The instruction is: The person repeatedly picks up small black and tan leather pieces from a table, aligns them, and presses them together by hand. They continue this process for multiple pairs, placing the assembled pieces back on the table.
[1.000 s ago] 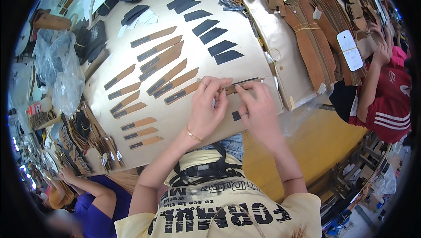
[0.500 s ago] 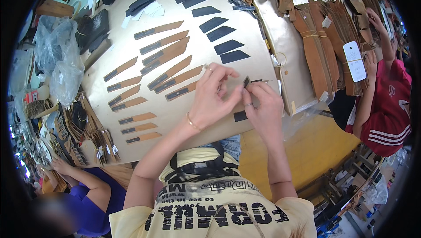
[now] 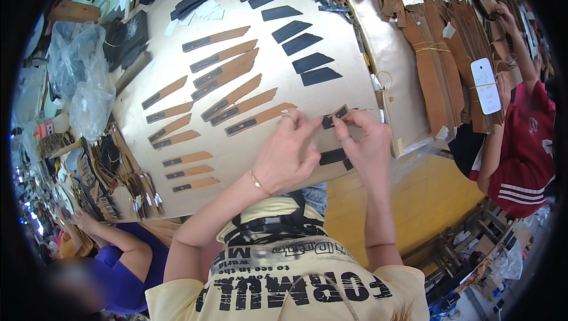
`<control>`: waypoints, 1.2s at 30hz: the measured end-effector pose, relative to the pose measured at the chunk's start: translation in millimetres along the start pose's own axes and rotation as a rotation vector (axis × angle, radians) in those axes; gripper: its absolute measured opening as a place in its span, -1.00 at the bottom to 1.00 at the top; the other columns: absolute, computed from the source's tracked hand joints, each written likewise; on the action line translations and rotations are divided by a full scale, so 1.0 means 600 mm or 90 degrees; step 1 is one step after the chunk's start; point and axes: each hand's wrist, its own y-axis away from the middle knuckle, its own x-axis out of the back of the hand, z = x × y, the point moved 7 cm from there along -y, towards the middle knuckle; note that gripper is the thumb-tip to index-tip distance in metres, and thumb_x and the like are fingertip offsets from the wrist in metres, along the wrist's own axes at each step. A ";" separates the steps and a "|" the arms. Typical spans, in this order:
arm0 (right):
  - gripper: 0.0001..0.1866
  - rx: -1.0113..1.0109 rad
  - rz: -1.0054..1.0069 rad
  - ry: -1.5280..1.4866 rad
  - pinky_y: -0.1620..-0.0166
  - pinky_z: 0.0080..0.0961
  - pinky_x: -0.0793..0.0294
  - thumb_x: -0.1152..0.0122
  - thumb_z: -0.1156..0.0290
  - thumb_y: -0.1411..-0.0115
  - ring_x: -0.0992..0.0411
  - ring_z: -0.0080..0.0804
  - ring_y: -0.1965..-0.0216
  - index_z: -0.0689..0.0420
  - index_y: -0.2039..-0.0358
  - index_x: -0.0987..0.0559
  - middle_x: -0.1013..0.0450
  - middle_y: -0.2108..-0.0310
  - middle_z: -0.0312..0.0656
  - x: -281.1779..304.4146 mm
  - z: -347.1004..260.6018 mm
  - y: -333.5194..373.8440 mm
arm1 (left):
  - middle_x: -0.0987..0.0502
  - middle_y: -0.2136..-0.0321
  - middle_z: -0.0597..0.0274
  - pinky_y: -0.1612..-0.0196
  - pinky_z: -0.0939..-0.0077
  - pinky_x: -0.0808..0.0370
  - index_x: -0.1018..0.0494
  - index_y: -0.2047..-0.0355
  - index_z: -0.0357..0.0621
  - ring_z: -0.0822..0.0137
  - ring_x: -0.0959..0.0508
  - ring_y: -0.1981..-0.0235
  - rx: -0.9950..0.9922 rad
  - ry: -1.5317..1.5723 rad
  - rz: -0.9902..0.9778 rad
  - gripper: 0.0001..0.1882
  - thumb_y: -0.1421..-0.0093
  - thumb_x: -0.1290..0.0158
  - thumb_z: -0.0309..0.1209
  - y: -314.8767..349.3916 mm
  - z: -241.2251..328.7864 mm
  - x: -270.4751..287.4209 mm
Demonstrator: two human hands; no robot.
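Note:
My right hand [image 3: 368,143] pinches a small leather piece [image 3: 340,112], dark in the middle with a tan edge. It tilts just above a black strip [image 3: 328,122] on the table. My left hand [image 3: 290,152] is open, thumb and index finger apart, with the index fingertip at that strip's left end. More black pieces [image 3: 331,156] lie between my hands, partly covered by the right one. Left of my left hand, several tan leather strips [image 3: 260,119] are laid out, each with a dark patch at one end. Several black slanted pieces [image 3: 303,44] lie farther away.
Bundled brown leather strips [image 3: 432,64] with a white tag [image 3: 486,86] lie on the right, beside a co-worker in red [image 3: 523,149]. Clear plastic bags [image 3: 80,73] and more bundles [image 3: 124,182] sit on the left, near a co-worker in purple [image 3: 127,268].
My hands have moved apart. The left has let go and dropped lower; the right keeps the small piece, now turned and lower. One more tan strip with a patch shows beside my left hand.

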 end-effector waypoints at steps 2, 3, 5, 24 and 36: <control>-0.87 -0.014 -0.009 0.000 0.26 -0.49 -0.53 -0.33 0.52 -0.10 -0.62 -0.34 0.35 0.31 0.36 -0.63 -0.60 0.45 -0.09 0.000 0.002 -0.002 | -0.39 0.28 0.08 0.07 0.35 -0.46 -0.46 -0.05 -0.19 0.21 -0.47 0.13 0.044 0.128 -0.028 -0.52 -0.11 0.16 -0.68 0.003 -0.003 0.013; -0.88 -0.017 -0.013 -0.001 0.26 -0.49 -0.53 -0.32 0.52 -0.10 -0.62 -0.34 0.35 0.31 0.36 -0.63 -0.60 0.44 -0.09 0.000 0.003 -0.002 | -0.39 0.27 0.09 0.04 0.36 -0.45 -0.45 -0.06 -0.20 0.23 -0.46 0.10 0.064 0.194 -0.037 -0.49 -0.10 0.20 -0.69 0.001 -0.005 0.019; -0.88 -0.005 -0.011 -0.005 0.26 -0.49 -0.53 -0.32 0.52 -0.10 -0.62 -0.33 0.34 0.32 0.37 -0.63 -0.60 0.44 -0.09 0.002 0.000 -0.003 | -0.41 0.23 0.11 0.00 0.39 -0.45 -0.43 -0.07 -0.21 0.28 -0.47 0.06 0.146 0.308 -0.140 -0.52 -0.13 0.15 -0.68 -0.009 -0.023 0.013; -0.87 -0.006 -0.013 -0.062 0.29 -0.34 -0.48 -0.29 0.48 -0.07 -0.55 -0.13 0.40 0.29 0.43 -0.61 -0.54 0.44 -0.04 0.004 0.005 -0.003 | -0.51 0.50 0.23 0.42 0.56 -0.57 -0.38 -0.03 -0.30 0.39 -0.66 0.48 0.159 0.056 -0.115 -0.42 0.04 -0.29 -0.60 -0.099 -0.021 0.010; -0.61 0.206 -0.061 0.080 0.15 -0.40 -0.49 -0.21 0.69 0.05 -0.44 -0.22 0.16 0.24 0.14 -0.64 -0.40 0.13 -0.12 -0.019 -0.015 0.030 | -0.46 0.37 0.02 0.39 0.32 -0.52 -0.30 0.02 -0.15 0.09 -0.55 0.48 0.024 -0.106 -0.105 -0.37 0.12 -0.31 -0.64 -0.113 0.011 -0.009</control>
